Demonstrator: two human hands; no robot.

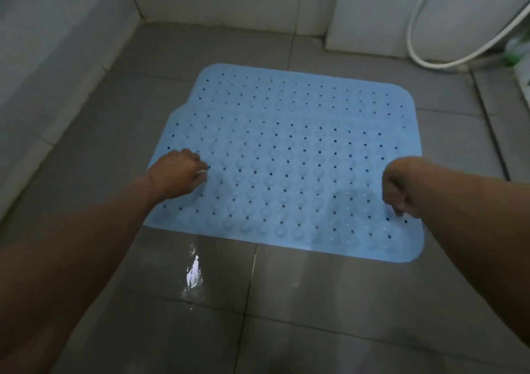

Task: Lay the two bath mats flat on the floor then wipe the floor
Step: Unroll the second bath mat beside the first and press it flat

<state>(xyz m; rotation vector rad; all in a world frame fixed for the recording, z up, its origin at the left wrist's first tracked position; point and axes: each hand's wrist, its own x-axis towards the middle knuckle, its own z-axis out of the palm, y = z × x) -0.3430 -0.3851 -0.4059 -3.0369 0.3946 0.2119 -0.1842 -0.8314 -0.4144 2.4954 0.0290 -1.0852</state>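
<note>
Two light blue perforated bath mats lie on the grey tiled floor [329, 302], one overlapping the other. The near mat [286, 190] shows rows of round suction bumps and lies flat. Behind it the far mat [286, 92] sticks out toward the wall. My left hand [179, 173] rests on the near mat's left edge with its fingers curled down onto it. On the mat's right edge is my right hand [398, 193], closed with its fingertips pointing down at the mat. Both forearms reach in from the bottom corners.
A wet patch [195, 273] shines on the tiles just in front of the mats. White tiled walls [57, 58] close in at the left and back. A white shower hose [415, 43] loops at the right, beside green-and-white bottles [516, 52] and a dark floor channel [493, 132].
</note>
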